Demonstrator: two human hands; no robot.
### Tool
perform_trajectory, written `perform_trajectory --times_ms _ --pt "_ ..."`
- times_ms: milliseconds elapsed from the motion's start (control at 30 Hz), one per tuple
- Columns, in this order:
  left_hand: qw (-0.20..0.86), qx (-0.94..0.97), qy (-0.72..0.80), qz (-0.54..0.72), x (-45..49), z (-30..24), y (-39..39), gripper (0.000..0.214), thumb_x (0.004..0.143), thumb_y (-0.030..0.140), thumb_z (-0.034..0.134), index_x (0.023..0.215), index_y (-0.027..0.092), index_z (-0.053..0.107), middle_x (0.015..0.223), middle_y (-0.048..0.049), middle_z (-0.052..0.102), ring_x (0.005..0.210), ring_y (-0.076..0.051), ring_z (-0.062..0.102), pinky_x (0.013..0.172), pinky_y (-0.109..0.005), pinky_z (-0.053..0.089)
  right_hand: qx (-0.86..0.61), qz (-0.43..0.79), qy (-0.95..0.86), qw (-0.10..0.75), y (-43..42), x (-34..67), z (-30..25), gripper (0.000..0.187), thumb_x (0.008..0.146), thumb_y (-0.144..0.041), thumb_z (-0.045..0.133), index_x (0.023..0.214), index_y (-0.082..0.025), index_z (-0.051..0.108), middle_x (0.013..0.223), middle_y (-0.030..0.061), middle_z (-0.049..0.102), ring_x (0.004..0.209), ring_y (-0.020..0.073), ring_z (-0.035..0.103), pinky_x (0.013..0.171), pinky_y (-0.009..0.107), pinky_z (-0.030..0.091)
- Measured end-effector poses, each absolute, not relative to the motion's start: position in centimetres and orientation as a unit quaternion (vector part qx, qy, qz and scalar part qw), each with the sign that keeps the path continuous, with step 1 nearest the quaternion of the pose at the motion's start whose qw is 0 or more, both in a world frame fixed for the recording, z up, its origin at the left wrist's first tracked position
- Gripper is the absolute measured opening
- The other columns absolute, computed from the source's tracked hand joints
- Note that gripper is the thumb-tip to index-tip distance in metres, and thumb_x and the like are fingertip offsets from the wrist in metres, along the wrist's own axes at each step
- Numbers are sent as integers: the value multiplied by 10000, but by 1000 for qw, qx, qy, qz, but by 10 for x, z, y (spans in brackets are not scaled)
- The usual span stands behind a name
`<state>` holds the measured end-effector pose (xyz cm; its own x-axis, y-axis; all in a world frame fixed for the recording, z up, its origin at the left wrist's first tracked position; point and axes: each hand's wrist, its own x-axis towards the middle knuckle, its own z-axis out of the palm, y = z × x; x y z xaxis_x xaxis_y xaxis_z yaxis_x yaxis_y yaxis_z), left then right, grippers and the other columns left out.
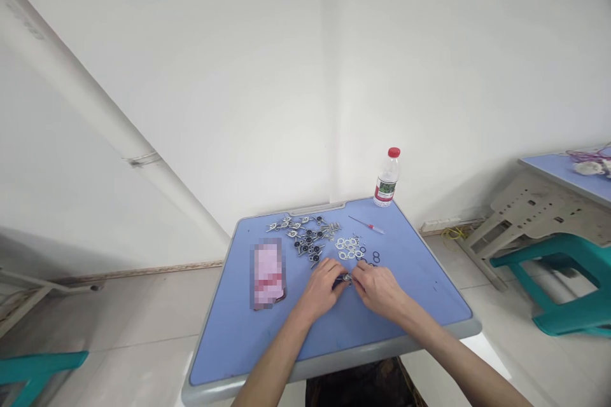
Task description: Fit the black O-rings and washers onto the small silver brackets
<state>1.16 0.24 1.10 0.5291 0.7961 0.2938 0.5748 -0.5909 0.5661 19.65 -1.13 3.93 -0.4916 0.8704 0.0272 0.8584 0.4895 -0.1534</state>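
Note:
My left hand (319, 289) and my right hand (377, 289) meet near the middle of a blue desk top (329, 337), and both fingers pinch a small metal part with a dark piece (346, 278). The fingers hide most of it. Just beyond my hands lie flat silver rings (347, 248) and small black rubber rings (376, 257). Further left is a heap of metal fittings with black centres (306, 238). A thin red-handled screwdriver (366, 225) lies past the rings, and neither hand touches it.
A pixelated pink packet (267, 273) lies on the desk's left. A water bottle with a red cap (387, 178) stands at the far edge. A second blue desk (558, 172) and a teal stool (558, 286) are at right. White walls stand behind.

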Motion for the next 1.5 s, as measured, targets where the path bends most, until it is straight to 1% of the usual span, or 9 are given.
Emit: perform_trajectory --times_ms 133,267,333,433,567,667,933,1233,1500 --pt "210 850 399 272 12 11 3 121 895 203 593 1016 206 600 956 -41 620 901 -208 540 825 -353 442 -505 47 -862 17 -11 193 42 170 904 -123 455 920 -148 623 922 90 660 681 179 638 519 270 287" --pt "216 854 392 266 12 14 1 116 902 188 577 1014 208 597 967 -39 623 913 -207 541 839 -353 438 -505 64 -860 22 -9 196 43 170 919 -143 463 916 -151 632 926 90 670 709 187 651 534 262 310" --pt "218 853 393 265 11 15 0 98 908 182 566 996 208 602 960 -39 622 914 -206 542 833 -348 440 -504 92 -857 51 -8 201 43 132 919 -188 500 929 -167 630 920 71 674 722 185 650 555 254 330" --pt "220 850 397 268 11 15 1 107 903 180 573 999 213 609 966 -41 619 930 -210 544 831 -345 443 -512 143 -837 128 -1 215 46 108 909 -238 537 959 -196 623 912 37 681 730 170 639 599 245 360" --pt "227 844 402 273 11 13 2 116 890 164 588 988 218 619 958 -37 617 936 -207 544 842 -343 440 -540 195 -791 211 26 235 52 128 893 -241 521 870 -207 642 785 11 677 695 157 605 621 240 374" --pt "236 839 404 279 11 13 3 116 878 148 597 967 219 620 954 -32 618 930 -201 546 846 -340 439 -563 206 -764 236 54 242 50 139 873 -225 523 830 -200 653 792 18 678 718 160 600 643 241 378" --pt "256 823 427 274 8 18 4 165 815 81 592 909 216 593 929 -19 610 901 -189 549 829 -327 444 -566 232 -751 246 83 240 25 124 817 -174 552 798 -184 674 799 33 680 724 170 597 666 250 391" --pt "279 815 430 271 9 19 6 169 800 75 558 894 214 571 919 -18 598 890 -184 545 807 -318 438 -528 313 -756 228 60 274 34 100 799 -218 577 781 -185 669 763 -2 674 719 146 605 669 238 437" --pt "279 809 434 282 9 15 8 172 781 73 572 886 209 579 887 -16 598 866 -183 549 783 -309 442 -514 313 -779 177 53 265 27 51 717 -173 649 748 -192 685 713 -5 646 640 142 558 606 247 376"
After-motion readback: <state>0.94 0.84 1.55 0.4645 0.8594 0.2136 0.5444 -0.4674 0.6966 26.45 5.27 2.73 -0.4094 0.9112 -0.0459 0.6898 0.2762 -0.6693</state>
